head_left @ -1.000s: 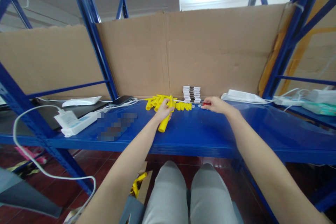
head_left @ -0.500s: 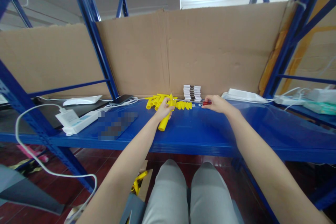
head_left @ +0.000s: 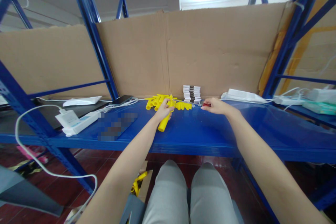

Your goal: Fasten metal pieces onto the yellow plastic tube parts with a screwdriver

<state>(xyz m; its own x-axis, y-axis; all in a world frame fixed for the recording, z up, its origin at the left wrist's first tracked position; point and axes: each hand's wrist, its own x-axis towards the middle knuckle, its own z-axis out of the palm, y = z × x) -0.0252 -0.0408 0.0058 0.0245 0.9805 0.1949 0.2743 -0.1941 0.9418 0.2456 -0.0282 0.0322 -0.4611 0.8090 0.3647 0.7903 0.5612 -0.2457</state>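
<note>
My left hand (head_left: 164, 110) is closed around a yellow tube (head_left: 163, 124), whose wide open end points toward me. At the right, my right hand (head_left: 214, 106) grips the red handle of a screwdriver (head_left: 206, 104). Its thin shaft runs left toward the upper end of the tube, but where the tip meets it is too small to make out. Behind my left hand lies a pile of yellow tubes (head_left: 150, 104). A row of small yellow pieces (head_left: 183, 105) sits between my hands, with tiny metallic bits (head_left: 193, 105) beside it.
White boxes with a dark band (head_left: 191, 93) are stacked against the cardboard wall (head_left: 223, 49). A power strip (head_left: 81, 123) and a phone (head_left: 122, 99) are on the left of the blue shelf (head_left: 210, 129). A carton with yellow parts (head_left: 136, 183) stands below.
The fingers of my right hand have shifted slightly on the red handle. My left hand and the yellow tube stay nearly in place.
</note>
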